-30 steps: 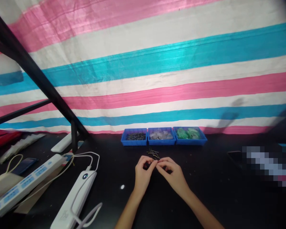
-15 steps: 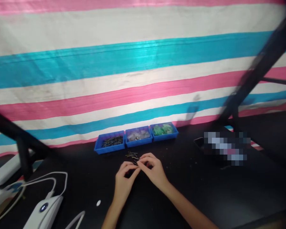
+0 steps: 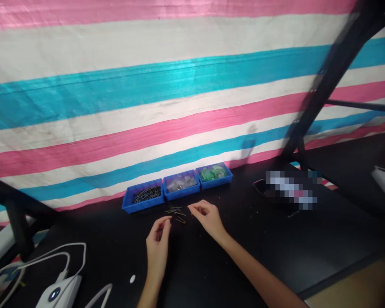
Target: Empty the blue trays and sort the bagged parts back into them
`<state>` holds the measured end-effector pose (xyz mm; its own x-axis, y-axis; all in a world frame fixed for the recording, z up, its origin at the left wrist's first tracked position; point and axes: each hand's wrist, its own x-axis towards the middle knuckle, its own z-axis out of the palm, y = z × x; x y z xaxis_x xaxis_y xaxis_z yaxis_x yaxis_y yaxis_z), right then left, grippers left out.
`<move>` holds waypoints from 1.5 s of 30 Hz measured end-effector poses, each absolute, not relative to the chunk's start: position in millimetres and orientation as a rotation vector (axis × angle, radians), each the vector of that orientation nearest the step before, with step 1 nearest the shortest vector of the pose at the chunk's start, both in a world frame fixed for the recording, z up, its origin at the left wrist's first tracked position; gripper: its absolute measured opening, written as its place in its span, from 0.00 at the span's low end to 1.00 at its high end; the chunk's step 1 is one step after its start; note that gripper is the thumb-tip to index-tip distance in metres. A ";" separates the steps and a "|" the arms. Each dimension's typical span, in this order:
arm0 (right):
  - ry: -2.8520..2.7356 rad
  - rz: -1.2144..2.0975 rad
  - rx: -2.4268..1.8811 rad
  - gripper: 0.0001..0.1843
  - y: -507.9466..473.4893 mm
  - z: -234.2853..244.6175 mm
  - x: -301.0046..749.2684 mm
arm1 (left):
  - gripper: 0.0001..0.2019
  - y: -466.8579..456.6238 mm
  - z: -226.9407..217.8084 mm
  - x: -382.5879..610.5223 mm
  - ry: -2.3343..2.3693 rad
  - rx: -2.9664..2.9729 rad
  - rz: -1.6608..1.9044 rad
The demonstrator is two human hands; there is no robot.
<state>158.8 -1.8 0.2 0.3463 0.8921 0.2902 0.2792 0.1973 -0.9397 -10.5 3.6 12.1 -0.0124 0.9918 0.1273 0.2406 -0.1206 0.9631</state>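
Observation:
My left hand (image 3: 157, 244) rests on the black table (image 3: 231, 256), thumb and forefinger pinched together near its top; what they hold is too small to make out. My right hand (image 3: 208, 218) lies a little to the right, fingers curled in a pinch, just beside a small pile of thin dark pins (image 3: 176, 212) on the table. Behind the pile stand three blue trays in a row: one with dark pins (image 3: 143, 196), one with clear greyish parts (image 3: 181, 184), one with green parts (image 3: 213, 174).
A striped pink, white and blue sheet (image 3: 147, 107) hangs behind the table. Black frame bars rise at right (image 3: 327, 81) and lower left (image 3: 16, 205). A white power strip with cables (image 3: 56, 293) lies at bottom left; a dark phone (image 3: 263, 187) sits right of the trays.
My hands were pinched together over the pins; now they have drawn apart, the left back towards me. The view has swung to the right, and the trays sit further left.

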 end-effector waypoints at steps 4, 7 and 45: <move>-1.150 0.762 -1.315 0.13 5.3 -6.8 155.2 | 0.16 0.6 13.7 -8.1 1.312 1.738 1.087; -1.154 0.885 -1.261 0.14 13.1 -6.9 149.8 | 0.15 -2.2 10.2 -5.3 1.312 2.062 0.938; -1.939 0.314 -1.616 0.09 6.1 -10.3 137.0 | 0.15 11.5 -5.4 -15.2 1.525 2.247 0.911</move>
<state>137.0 6.1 -10.3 -0.0896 0.9539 0.2863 0.8151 0.2354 -0.5293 -15.2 11.5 -5.4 0.2457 0.9063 0.3439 0.7324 -0.4060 0.5466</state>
